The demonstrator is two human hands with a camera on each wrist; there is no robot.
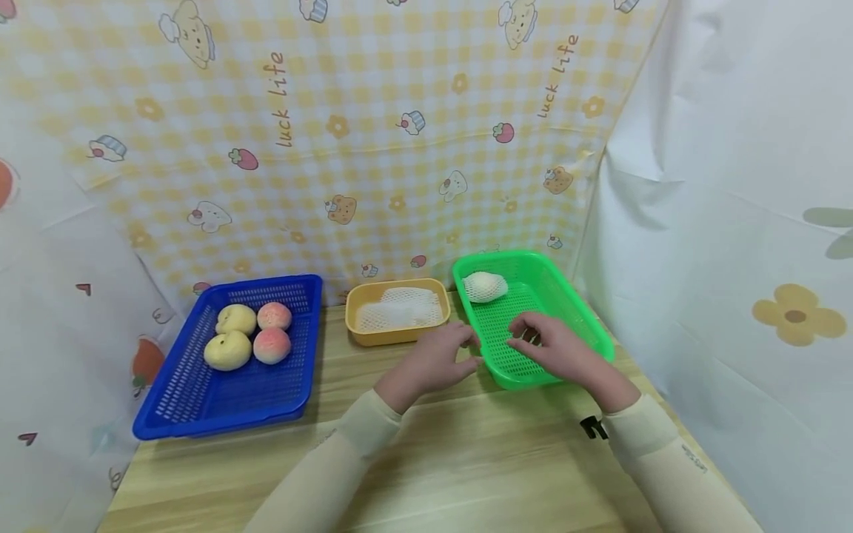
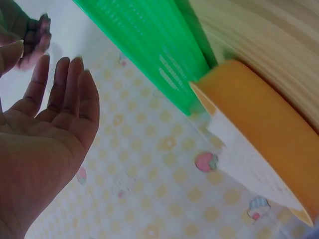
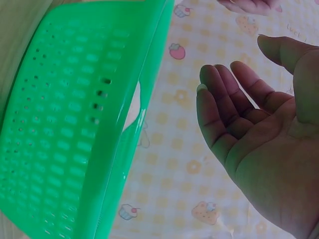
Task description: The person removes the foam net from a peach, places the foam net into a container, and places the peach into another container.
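My left hand hovers by the near left edge of the green basket, fingers loosely bent around nothing. Over the right part of that basket is my right hand, also holding nothing, its fingers relaxed. In the basket's far left corner lies a pale fruit in a white foam net. Behind my left hand stands a yellow tray with white foam nets in it. Both palms show bare in the wrist views, the left hand beside the tray and the right hand beside the basket.
At the left, a blue basket holds two yellow peaches and two pink peaches. A black mark shows near my right wrist. Patterned cloth hangs behind the wooden table, with white cloth at both sides.
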